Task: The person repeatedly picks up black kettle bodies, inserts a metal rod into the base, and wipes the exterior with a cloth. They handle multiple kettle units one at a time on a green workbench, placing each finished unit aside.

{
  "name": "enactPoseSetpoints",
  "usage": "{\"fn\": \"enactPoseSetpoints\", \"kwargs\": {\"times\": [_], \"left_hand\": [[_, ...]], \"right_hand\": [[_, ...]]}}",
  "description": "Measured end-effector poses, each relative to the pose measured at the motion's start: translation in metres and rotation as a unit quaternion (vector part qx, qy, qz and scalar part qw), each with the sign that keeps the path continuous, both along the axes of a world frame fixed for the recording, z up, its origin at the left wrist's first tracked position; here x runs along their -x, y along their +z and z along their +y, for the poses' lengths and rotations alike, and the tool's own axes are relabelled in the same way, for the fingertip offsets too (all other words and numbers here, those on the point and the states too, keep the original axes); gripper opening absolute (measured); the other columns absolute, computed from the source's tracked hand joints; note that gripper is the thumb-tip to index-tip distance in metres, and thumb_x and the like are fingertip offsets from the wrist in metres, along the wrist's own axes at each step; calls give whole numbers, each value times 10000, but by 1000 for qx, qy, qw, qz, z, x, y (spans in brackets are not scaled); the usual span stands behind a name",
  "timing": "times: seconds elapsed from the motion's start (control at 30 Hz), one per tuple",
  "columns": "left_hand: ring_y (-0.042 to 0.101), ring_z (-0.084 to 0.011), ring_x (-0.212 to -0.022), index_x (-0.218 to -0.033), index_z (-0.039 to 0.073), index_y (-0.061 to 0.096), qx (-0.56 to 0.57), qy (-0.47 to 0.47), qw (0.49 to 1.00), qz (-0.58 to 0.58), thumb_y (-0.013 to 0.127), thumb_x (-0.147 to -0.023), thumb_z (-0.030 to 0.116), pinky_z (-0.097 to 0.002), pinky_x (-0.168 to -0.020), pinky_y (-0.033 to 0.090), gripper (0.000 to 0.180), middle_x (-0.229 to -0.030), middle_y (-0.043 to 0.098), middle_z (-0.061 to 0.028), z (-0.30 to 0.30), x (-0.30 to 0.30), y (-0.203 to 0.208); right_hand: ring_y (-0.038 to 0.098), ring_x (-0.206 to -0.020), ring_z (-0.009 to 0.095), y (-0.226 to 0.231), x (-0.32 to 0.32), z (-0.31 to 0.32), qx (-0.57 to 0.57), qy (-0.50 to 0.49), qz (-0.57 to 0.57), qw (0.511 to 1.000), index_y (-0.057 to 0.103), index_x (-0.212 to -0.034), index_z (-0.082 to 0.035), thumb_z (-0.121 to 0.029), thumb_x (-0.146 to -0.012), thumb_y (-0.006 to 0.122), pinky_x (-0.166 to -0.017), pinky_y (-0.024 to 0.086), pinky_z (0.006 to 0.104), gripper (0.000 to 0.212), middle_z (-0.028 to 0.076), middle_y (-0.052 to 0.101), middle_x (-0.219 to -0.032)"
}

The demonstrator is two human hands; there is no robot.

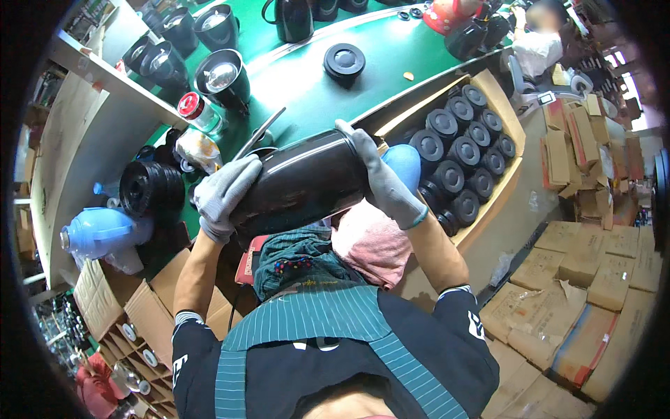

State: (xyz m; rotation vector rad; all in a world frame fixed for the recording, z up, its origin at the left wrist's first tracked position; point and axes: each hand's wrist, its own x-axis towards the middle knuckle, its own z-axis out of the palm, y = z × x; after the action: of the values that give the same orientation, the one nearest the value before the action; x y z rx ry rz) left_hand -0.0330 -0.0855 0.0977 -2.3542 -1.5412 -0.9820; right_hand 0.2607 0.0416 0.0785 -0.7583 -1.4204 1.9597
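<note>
A glossy black jug body (303,181), roughly cylindrical, lies sideways between my two grey-gloved hands above my lap. My left hand (227,192) is closed round its left end. At the other end my right hand (391,178) grips it, thumb along the upper rim. Just behind the jug body a thin metal rod (264,130) slants up from the bench; its lower end is partly hidden. Beyond it a round black lid (344,61) sits on the green bench (300,87).
To the right stands an open cardboard box (500,89) filled with several black lids (466,151). Black jugs (222,75) with silvery insides crowd the back left, near a red-capped jar (199,110). Stacked cartons (551,300) cover the floor at right. A person (537,52) sits at far right.
</note>
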Motion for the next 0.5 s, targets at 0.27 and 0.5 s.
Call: {"fn": "enactPoseSetpoints", "kwargs": {"times": [0.27,0.5], "left_hand": [[750,-194,-1115,-1300,-38,754,189,13,869,-457,790,-942,257,-365,-1031,575,465,-1212,809,-116,-2,-12,-91],[793,-282,-1064,-1322,19,760,138,4,961,-238,766,-924,159,-380,-993,615,422,-1208,800,-169,15,-8,-21]], "right_hand": [[512,-1453,438,23,2,-24,-401,-102,-86,906,476,-1564,83,-504,-1127,543,-1246,356,461,735,288,540,-1525],[434,-1541,258,-1,-7,-21,-218,-128,22,967,430,-1601,85,-472,-1189,402,-1271,319,358,693,200,487,-1633]]}}
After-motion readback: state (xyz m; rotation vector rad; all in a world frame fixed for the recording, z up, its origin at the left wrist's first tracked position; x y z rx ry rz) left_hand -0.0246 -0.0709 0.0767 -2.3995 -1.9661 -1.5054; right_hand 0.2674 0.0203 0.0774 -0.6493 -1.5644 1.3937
